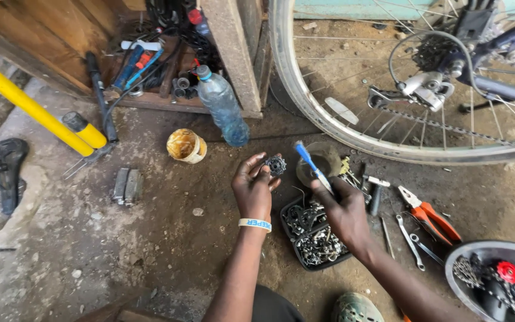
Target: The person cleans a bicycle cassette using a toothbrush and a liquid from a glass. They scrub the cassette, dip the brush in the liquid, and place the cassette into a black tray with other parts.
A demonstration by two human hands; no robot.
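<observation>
You have a small dark toothed sprocket (276,164) pinched upright at your left fingertips above the dirt floor, and a blue-handled brush (312,166) angled up-left, its tip just beside the sprocket.

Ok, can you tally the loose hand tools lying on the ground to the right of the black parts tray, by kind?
Orange-handled pliers: 1
Slim steel wrenches: 2
Dark-handled driver: 1
Total: 4

Not counted: the blue-handled brush held in the right hand, and the small toothed metal sprocket held in the left hand. Small bits beside the black parts tray are too cluttered to sort.
</observation>
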